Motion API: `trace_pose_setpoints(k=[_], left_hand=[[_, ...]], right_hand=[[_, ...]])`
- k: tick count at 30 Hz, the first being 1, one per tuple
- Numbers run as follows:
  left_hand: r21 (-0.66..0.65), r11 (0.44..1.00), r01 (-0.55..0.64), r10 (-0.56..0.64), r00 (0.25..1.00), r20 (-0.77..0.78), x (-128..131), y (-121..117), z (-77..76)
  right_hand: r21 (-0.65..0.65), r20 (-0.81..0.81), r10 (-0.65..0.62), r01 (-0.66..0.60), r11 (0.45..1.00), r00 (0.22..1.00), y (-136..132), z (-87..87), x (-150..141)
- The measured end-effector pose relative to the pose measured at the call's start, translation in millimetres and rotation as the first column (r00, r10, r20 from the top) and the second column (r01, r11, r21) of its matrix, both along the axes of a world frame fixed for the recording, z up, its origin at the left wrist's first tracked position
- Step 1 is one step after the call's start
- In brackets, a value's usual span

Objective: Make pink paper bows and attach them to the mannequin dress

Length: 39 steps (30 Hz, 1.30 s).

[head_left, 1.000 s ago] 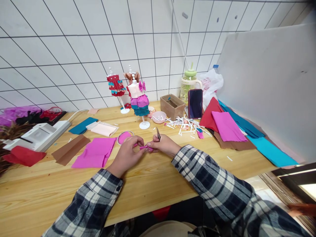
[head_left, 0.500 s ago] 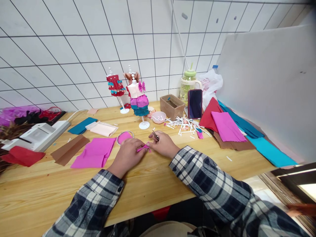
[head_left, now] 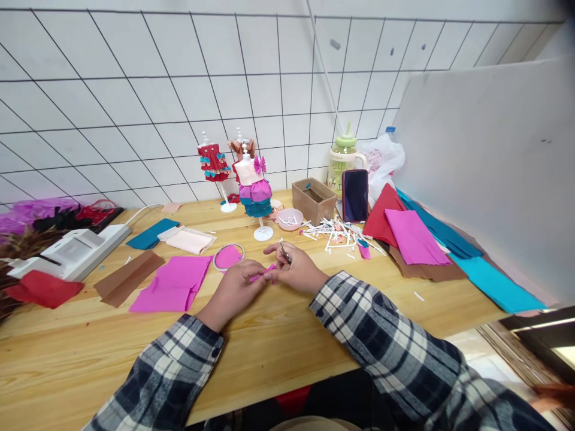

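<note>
My left hand (head_left: 236,288) and my right hand (head_left: 294,272) meet over the wooden table (head_left: 278,347) and pinch a small pink paper piece (head_left: 265,275) between their fingertips. The right hand also grips metal tweezers (head_left: 285,253), whose tips point up and away from me. Just left of the hands lies a pink paper sheet (head_left: 173,284), with a round ring holding a pink disc (head_left: 228,257) beside it. Behind the hands stands a small mannequin in a pink and teal paper dress (head_left: 254,185). Both sleeves are dark plaid.
A second mannequin in red (head_left: 212,164) stands by the tiled wall. A pink bowl (head_left: 290,219), cardboard box (head_left: 313,201), phone (head_left: 354,194), green-lidded cup (head_left: 344,158) and paper scraps (head_left: 336,233) sit behind. Coloured sheets (head_left: 417,239) lie right; brown paper (head_left: 128,278) and a white device (head_left: 72,251) left.
The hands shifted slightly while working the pink piece; the tweezers tilted from upright to leaning. The camera tipped a little, so the whole scene sits lower in view.
</note>
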<state>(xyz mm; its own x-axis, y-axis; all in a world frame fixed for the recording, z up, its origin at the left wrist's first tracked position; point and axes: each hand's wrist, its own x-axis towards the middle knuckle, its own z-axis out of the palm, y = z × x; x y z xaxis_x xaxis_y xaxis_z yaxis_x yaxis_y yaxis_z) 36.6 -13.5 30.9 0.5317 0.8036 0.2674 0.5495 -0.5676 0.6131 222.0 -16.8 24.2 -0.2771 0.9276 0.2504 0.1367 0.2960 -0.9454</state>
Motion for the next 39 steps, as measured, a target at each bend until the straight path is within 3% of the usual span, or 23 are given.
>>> trace_pose_setpoints(k=[3,5,14,19,25,28,33,37,39], left_hand=[[0.112,0.994,-0.003,0.015,0.994,-0.104,-1,1,0.1],[0.177,0.984,-0.002,0.032,0.985,-0.17,-2,0,1.8],[0.092,0.996,0.002,0.009,0.993,-0.117,1,-4,6.8],[0.096,0.993,-0.069,0.075,0.995,-0.062,0,-1,3.2],[0.165,0.973,-0.159,0.182,0.974,-0.133,-5,3,0.3],[0.093,0.982,-0.162,0.17,0.981,-0.092,-5,3,-1.1],[-0.111,0.981,-0.159,0.166,0.984,0.057,0,0,-1.6],[-0.135,0.982,-0.132,0.138,0.99,0.041,2,-2,-0.6],[-0.157,0.98,-0.12,0.13,0.99,0.056,2,-2,-0.6]], right_hand=[[-0.184,-0.144,0.026,-0.053,0.982,0.989,1,-2.7,-4],[-0.211,-0.194,0.042,-0.083,0.974,0.98,2,-4.1,-5],[0.072,0.094,0.014,-0.021,0.997,0.995,-2,-0.9,0],[0.193,0.153,-0.024,-0.006,0.981,0.988,-1,1.1,0],[0.122,0.253,-0.146,0.118,0.986,0.956,5,-3.3,1],[0.109,0.269,-0.139,0.114,0.987,0.953,6,-7.1,0],[0.025,0.096,-0.133,0.131,0.991,0.986,2,-10.5,-8],[-0.204,-0.168,-0.113,0.077,0.976,0.979,2,-12.6,-14],[-0.252,-0.263,-0.089,0.02,0.967,0.961,3,-12.9,-14]])
